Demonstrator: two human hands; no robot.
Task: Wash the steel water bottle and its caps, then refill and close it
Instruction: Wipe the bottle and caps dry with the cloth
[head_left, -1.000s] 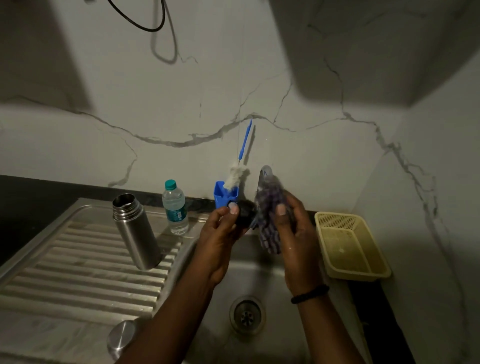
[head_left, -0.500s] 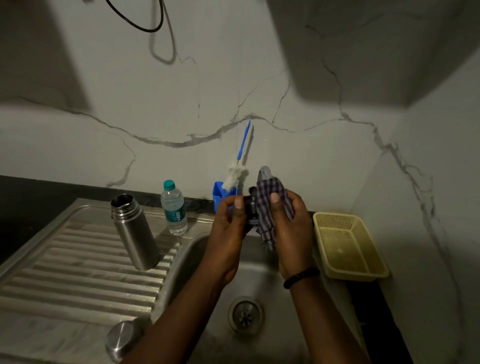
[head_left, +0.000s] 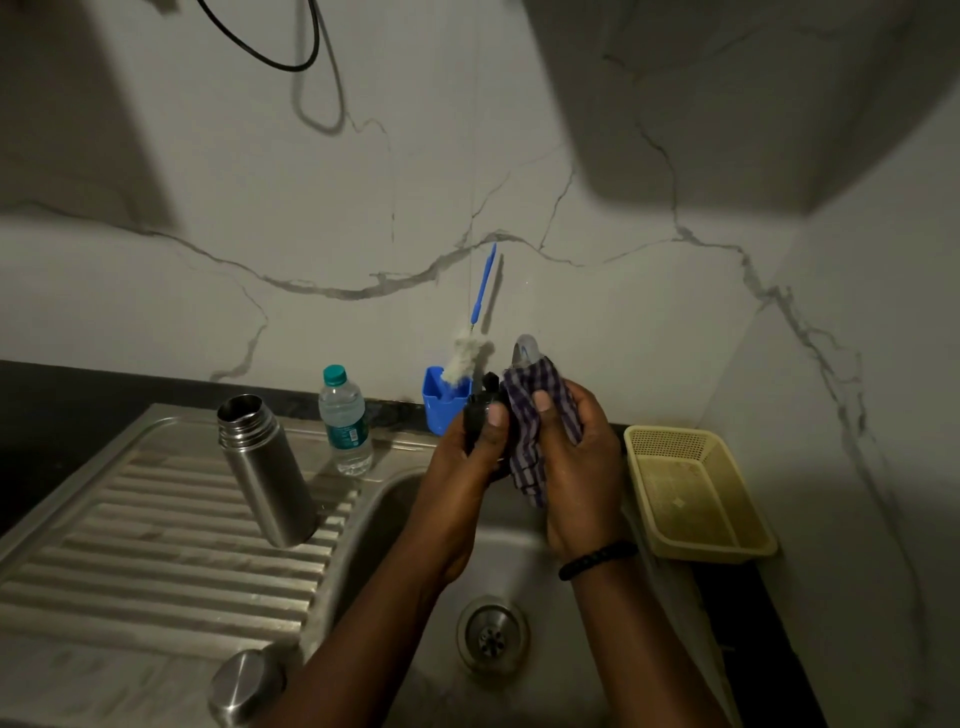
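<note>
Two hands: we hold both up over the sink (head_left: 395, 525) basin, close together, just in front of the tap (head_left: 524, 349).
Left hand (head_left: 467, 462): our fingers are curled round a black cap (head_left: 480, 410), the thumb pressed on its top edge.
Right hand (head_left: 576, 457): our fingers and thumb are clamped on a checked cloth (head_left: 530, 415), which is bunched against the black cap and hangs down a little below our palm.
Wristband (head_left: 597, 560): a dark band sits on our right wrist.
Bottle (head_left: 267, 470): the steel bottle stands open-mouthed on the ribbed drainboard (head_left: 156, 545), left of the basin and well apart from our hands.
Steel cap (head_left: 244, 686): it lies on the near edge of the drainboard, beside our left forearm.
Plastic bottle (head_left: 345, 421): a small clear one with a green cap stands at the back, just right of the steel bottle.
Brush (head_left: 470, 353): a bottle brush with a blue handle stands bristles-down in a blue holder (head_left: 439, 400) against the wall, just behind the black cap.
Basket (head_left: 696, 493): a yellow plastic basket sits on the counter to the right of the basin.
Drain (head_left: 492, 635): it shows in the basin floor between our forearms.
</note>
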